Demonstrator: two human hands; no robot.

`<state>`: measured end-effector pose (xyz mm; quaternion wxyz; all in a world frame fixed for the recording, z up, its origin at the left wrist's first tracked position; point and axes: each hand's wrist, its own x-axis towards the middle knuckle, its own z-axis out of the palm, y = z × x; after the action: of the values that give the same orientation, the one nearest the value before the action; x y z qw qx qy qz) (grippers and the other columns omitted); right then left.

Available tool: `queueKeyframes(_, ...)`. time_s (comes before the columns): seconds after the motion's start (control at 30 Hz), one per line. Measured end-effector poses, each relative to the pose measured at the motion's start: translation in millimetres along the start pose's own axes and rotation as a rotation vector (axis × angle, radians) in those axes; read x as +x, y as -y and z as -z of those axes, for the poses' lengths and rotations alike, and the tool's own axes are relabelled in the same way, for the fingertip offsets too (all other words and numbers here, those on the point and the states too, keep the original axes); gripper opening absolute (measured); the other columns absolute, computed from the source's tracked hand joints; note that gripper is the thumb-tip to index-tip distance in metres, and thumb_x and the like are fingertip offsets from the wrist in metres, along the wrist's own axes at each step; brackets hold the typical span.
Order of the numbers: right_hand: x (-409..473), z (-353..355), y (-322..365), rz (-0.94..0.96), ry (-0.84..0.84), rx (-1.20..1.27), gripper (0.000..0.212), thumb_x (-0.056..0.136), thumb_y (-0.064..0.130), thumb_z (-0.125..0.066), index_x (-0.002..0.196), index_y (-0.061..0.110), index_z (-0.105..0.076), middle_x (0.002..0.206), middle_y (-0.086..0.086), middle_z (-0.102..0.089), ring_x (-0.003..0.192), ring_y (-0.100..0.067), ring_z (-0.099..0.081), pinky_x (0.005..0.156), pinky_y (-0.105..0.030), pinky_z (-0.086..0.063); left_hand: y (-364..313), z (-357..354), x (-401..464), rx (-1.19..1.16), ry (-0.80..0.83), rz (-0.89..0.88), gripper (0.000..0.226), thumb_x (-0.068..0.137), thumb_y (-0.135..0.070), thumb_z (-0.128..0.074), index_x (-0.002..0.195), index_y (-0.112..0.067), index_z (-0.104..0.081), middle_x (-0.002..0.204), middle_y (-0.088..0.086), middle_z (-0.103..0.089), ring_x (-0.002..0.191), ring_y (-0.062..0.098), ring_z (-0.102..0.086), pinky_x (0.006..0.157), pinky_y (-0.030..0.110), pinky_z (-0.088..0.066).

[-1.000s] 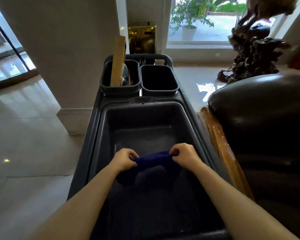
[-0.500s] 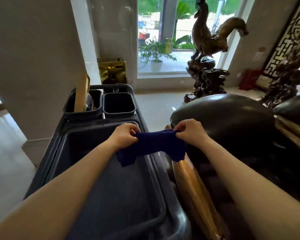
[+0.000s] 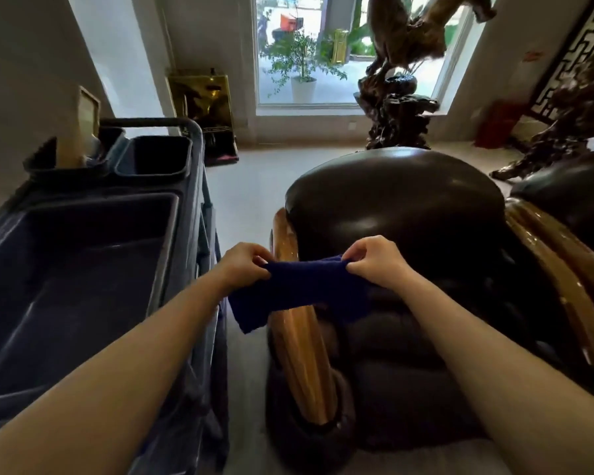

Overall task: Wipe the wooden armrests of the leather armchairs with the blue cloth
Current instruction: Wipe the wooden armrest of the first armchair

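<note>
A dark blue cloth [image 3: 299, 291] hangs stretched between my two hands. My left hand [image 3: 244, 264] pinches its left top corner and my right hand [image 3: 374, 260] pinches the right one. The cloth hovers just above the left wooden armrest [image 3: 300, 354] of a dark leather armchair [image 3: 398, 207], crossing over it. The glossy golden-brown armrest runs from the chair back towards me. The chair's right wooden armrest [image 3: 559, 282] shows at the right edge, and a second dark armchair [image 3: 570, 186] stands beyond it.
A dark grey cleaning cart [image 3: 83, 269] with a deep tub and two small bins [image 3: 151, 159] stands close on the left. A carved root sculpture [image 3: 398, 97] rises behind the chair, before a window. Pale floor runs between cart and chair.
Both hands have lifted the cloth out of the cart tub and carried it rightwards, over the armchair's left armrest. My view has turned right towards the chair.
</note>
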<state>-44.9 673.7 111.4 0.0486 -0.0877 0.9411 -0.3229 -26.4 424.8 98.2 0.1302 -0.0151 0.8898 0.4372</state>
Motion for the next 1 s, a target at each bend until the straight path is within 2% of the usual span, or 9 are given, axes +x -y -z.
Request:
queueKeyframes(0.13,-6.8,-17.4,-47.2,-0.055,0.076,0.028,0.030,0.074,0.011,-0.070,0.064,0.037,-0.060,0.070,0.014,-0.062,0.066,0.001,-0.058,0.048,-0.009,-0.037,11.9,-46.7,0.5,-0.012,0.043,0.086,0.029,0.076,-0.002,-0.062,0.076,-0.031,-0.060,0.083,-0.003,-0.063,0.087,0.020,-0.060,0.078,0.036,-0.051)
queueKeyframes(0.23,-12.1,-47.4,-76.1,-0.102,0.125,0.064,0.030,0.074,0.010,-0.070,0.065,0.037,-0.059,0.071,0.012,-0.062,0.067,-0.003,-0.060,0.049,-0.012,-0.041,32.3,-71.8,6.2,-0.005,0.072,0.154,0.025,0.077,-0.001,-0.061,0.082,-0.026,-0.062,0.092,0.002,-0.062,0.092,0.022,-0.060,0.076,0.032,-0.049)
queueKeyframes(0.4,-7.4,-102.5,-119.4,-0.198,0.251,0.104,0.029,0.075,0.010,-0.069,0.069,0.036,-0.059,0.076,0.011,-0.063,0.071,-0.003,-0.061,0.054,-0.014,-0.044,78.6,-110.5,25.7,0.027,0.139,0.254,0.025,0.078,0.000,-0.061,0.095,-0.017,-0.066,0.095,0.004,-0.062,0.090,0.020,-0.059,0.076,0.030,-0.047)
queueKeyframes(0.6,26.3,-170.5,-173.1,-0.268,0.364,0.101,0.027,0.076,0.012,-0.069,0.073,0.037,-0.059,0.083,0.010,-0.063,0.076,-0.003,-0.061,0.054,-0.014,-0.044,150.8,-153.1,73.5,0.078,0.188,0.317,0.031,0.078,-0.002,-0.062,0.078,-0.033,-0.059,0.087,-0.007,-0.060,0.085,0.009,-0.057,0.074,0.026,-0.048)
queueKeyframes(0.8,69.8,-238.4,-231.5,-0.310,0.420,0.128,0.025,0.076,0.013,-0.069,0.077,0.036,-0.059,0.085,0.010,-0.062,0.076,-0.002,-0.061,0.053,-0.014,-0.044,209.4,-190.2,129.5,0.113,0.161,0.302,0.035,0.078,-0.005,-0.061,0.073,-0.040,-0.055,0.079,-0.015,-0.056,0.075,-0.001,-0.053,0.058,0.014,-0.041)
queueKeyframes(0.93,120.2,-262.3,-261.7,-0.233,0.376,0.147,0.026,0.077,0.013,-0.068,0.074,0.037,-0.060,0.083,0.011,-0.061,0.073,-0.001,-0.061,0.049,-0.012,-0.043,235.8,-205.8,172.2,0.143,0.067,0.203,0.031,0.080,-0.006,-0.058,0.079,-0.037,-0.057,0.087,-0.015,-0.053,0.079,0.001,-0.053,0.058,0.012,-0.038)
queueKeyframes(1.0,144.7,-267.7,-267.4,-0.193,0.314,0.164,0.027,0.079,0.012,-0.066,0.074,0.038,-0.058,0.085,0.012,-0.058,0.075,-0.002,-0.059,0.049,-0.011,-0.041,240.5,-206.8,195.6,0.180,-0.024,0.148,0.027,0.080,-0.004,-0.057,0.087,-0.029,-0.063,0.094,-0.008,-0.055,0.085,0.006,-0.051,0.065,0.014,-0.038)
